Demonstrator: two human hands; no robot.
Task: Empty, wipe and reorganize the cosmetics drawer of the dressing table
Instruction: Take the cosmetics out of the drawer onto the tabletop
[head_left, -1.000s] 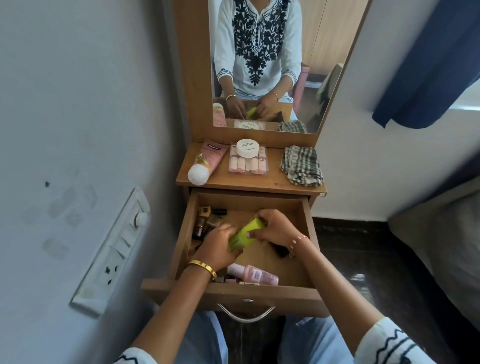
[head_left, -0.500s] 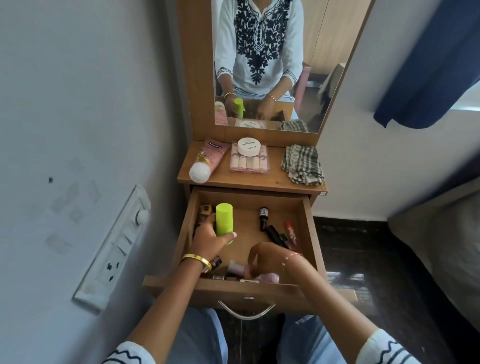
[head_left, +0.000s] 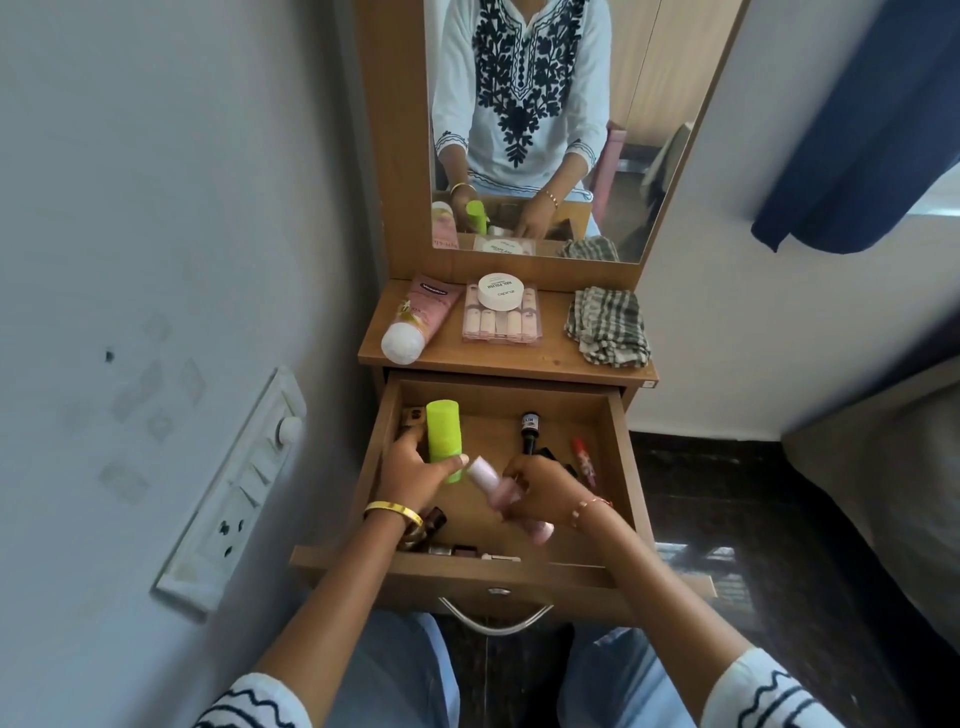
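I see the wooden dressing table top (head_left: 519, 358), pink tube (head_left: 418, 322) lying at its left, clear case of small bottles (head_left: 501, 322) in the middle, white round jar (head_left: 500, 291) on that case, folded checked cloth (head_left: 608, 327) at the right

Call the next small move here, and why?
Probably lift both bottles out onto the tabletop: the left hand grips the green bottle, the right hand the pink bottle, both over the drawer, which still holds items.
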